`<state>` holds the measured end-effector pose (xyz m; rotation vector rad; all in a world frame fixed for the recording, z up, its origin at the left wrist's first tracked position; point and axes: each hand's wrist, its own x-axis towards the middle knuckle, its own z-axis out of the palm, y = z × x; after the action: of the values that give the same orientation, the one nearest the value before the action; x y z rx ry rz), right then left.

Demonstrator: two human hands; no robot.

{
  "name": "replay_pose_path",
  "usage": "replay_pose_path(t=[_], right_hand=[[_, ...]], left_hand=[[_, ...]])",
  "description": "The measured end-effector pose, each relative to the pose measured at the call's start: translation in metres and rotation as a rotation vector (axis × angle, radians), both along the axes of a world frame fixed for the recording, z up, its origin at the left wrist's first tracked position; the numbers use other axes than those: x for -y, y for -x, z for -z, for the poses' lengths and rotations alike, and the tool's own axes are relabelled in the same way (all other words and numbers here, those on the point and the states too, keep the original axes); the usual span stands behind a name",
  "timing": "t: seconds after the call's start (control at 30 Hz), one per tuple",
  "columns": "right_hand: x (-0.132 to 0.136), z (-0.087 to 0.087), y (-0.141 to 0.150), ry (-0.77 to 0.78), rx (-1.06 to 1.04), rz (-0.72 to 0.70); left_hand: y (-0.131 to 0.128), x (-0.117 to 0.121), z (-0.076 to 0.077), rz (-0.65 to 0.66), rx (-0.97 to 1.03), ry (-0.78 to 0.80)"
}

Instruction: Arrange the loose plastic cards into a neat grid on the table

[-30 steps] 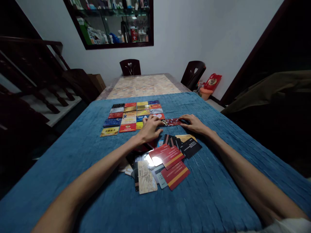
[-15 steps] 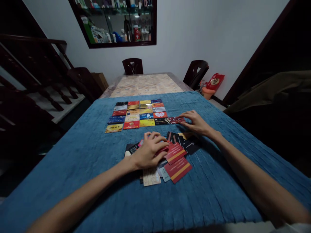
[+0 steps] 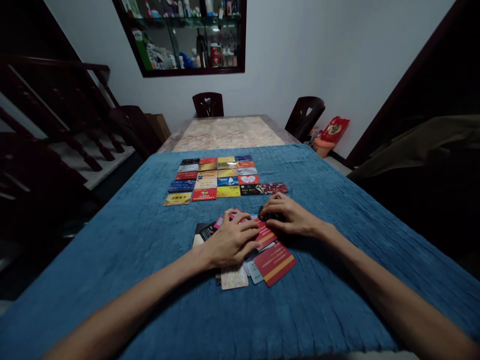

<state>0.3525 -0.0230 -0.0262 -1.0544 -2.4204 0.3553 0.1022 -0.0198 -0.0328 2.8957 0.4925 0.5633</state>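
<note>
My left hand [image 3: 234,239] lies over a loose pile of plastic cards, its fingers spread on top. A red card with an orange stripe [image 3: 275,265] and a cream card [image 3: 234,279] stick out below that hand. At the pile's right side my right hand [image 3: 290,216] curls its fingers around several black cards [image 3: 273,216], partly hidden beneath it. Beyond both hands, cards lie in close rows, among them a white heart card [image 3: 248,179] and a yellow card [image 3: 177,199]. A dark red patterned card [image 3: 275,188] ends one row at the right.
A blue cloth [image 3: 123,245] covers the near part of the table, and a patterned tabletop [image 3: 232,131] shows behind it. Dark chairs [image 3: 305,117] stand around the far end. A red bag [image 3: 335,129] is on the right, near the wall.
My right hand has let go of the dark red patterned card and come back toward me to the pile. It has gathered the spread black cards. My left hand has stayed on the pile.
</note>
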Motion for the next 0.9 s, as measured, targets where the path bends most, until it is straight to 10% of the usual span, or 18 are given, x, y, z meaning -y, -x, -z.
replay_pose_path(t=[0.9], right_hand=[[0.019,-0.013,0.012,-0.024,0.118,-0.12]], left_hand=[[0.002,0.002,0.003,-0.029,0.104,-0.07]])
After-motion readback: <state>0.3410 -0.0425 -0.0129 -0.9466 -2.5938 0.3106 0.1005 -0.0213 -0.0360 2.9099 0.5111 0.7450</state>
